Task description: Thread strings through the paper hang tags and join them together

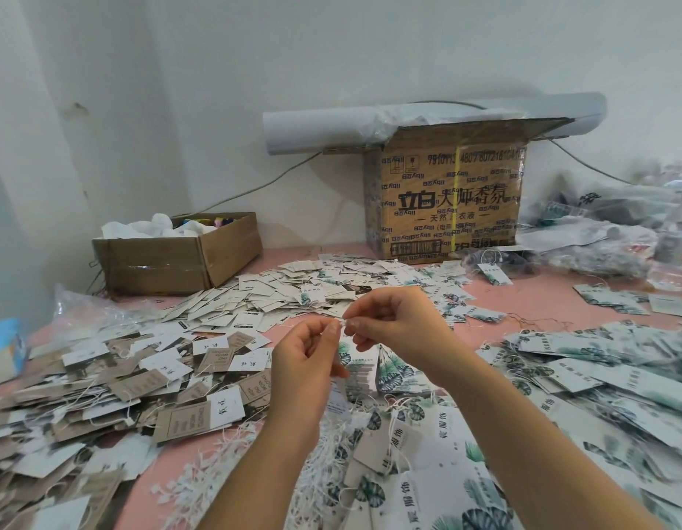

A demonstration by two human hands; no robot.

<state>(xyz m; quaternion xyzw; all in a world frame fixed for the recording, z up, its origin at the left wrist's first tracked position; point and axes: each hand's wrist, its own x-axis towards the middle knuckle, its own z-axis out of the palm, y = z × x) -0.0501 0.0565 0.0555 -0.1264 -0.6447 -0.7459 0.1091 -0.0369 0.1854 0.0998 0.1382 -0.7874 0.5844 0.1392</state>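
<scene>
Your left hand and right hand meet above the pink desk, fingers curled, each pinching the thin white string between thumb and forefinger. A small bunch of leaf-printed hang tags hangs just below your hands. Loose tags lie heaped across the desk, cut strings lie near you, and a printed carton stands by the wall.

White wall behind a pink tabletop; 1 tall printed carton and 1 low open box near it
</scene>
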